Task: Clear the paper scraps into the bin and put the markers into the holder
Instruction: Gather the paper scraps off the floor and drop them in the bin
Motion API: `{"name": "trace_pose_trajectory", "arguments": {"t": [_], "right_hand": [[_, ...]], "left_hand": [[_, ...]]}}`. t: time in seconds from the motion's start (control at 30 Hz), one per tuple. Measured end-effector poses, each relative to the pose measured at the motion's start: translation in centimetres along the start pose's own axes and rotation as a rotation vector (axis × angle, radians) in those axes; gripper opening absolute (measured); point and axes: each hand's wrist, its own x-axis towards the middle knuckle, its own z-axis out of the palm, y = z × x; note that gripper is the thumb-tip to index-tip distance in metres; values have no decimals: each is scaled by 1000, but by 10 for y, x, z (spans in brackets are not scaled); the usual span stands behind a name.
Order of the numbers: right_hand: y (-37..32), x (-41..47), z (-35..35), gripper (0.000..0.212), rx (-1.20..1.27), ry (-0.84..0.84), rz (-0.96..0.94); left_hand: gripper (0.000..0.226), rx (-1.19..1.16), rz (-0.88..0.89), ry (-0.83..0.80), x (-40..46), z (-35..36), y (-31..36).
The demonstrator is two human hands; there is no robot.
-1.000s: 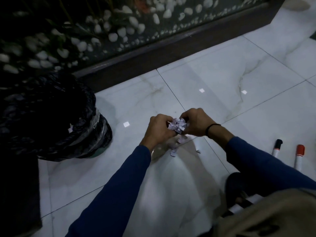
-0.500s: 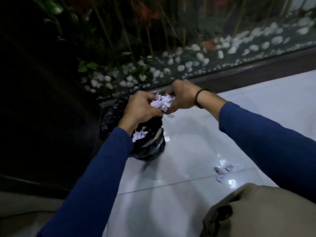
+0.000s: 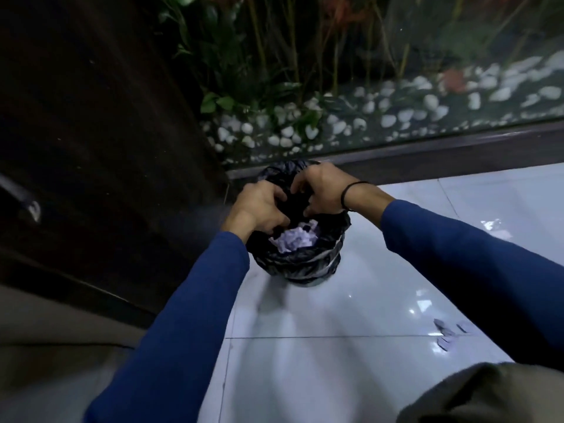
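A small bin [image 3: 308, 264] lined with a black plastic bag stands on the pale tiled floor by a dark wooden panel. White paper scraps [image 3: 294, 238] lie inside it. My left hand [image 3: 259, 207] and my right hand [image 3: 323, 189] hover side by side over the bin's mouth, fingers curled and spread apart, with no paper visible in them. A few more paper scraps [image 3: 448, 334] lie on the floor at the right, partly behind my right sleeve. No markers or holder are in view.
A dark wooden panel [image 3: 91, 148] rises at the left. Behind the bin a glass front [image 3: 396, 96] shows plants and white pebbles above a dark ledge [image 3: 442, 154]. My knee in beige cloth [image 3: 488, 395] fills the lower right corner.
Both hands carried the bundle of scraps from the floor up and over to the bin. The bundle is now out of my hands and lies in the bin.
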Motion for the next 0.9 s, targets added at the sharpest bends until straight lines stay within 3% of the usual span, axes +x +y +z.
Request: {"name": "trace_pose_trajectory", "arguments": {"t": [0.13, 0.27, 0.37, 0.47, 0.53, 0.67, 0.77, 0.9], "right_hand": [[20, -23, -14, 43, 66, 118, 17], [70, -69, -24, 32, 137, 270, 150], [120, -117, -11, 24, 171, 330, 311], [166, -171, 15, 22, 175, 259, 500], [188, -207, 36, 24, 154, 141, 593], [206, -271, 85, 59, 99, -201, 745], [209, -308, 128, 73, 101, -301, 822], [205, -331, 169, 73, 158, -211, 839]], "left_hand": [[44, -15, 180, 127, -5, 9, 23], [31, -234, 387, 213, -18, 32, 78], [26, -382, 536, 134, -29, 68, 118], [27, -343, 623, -53, -32, 128, 147], [40, -214, 644, -244, -32, 179, 156], [80, 135, 718, -575, -40, 270, 149], [95, 210, 769, -611, -50, 305, 141], [91, 250, 854, -544, -55, 321, 150]]}}
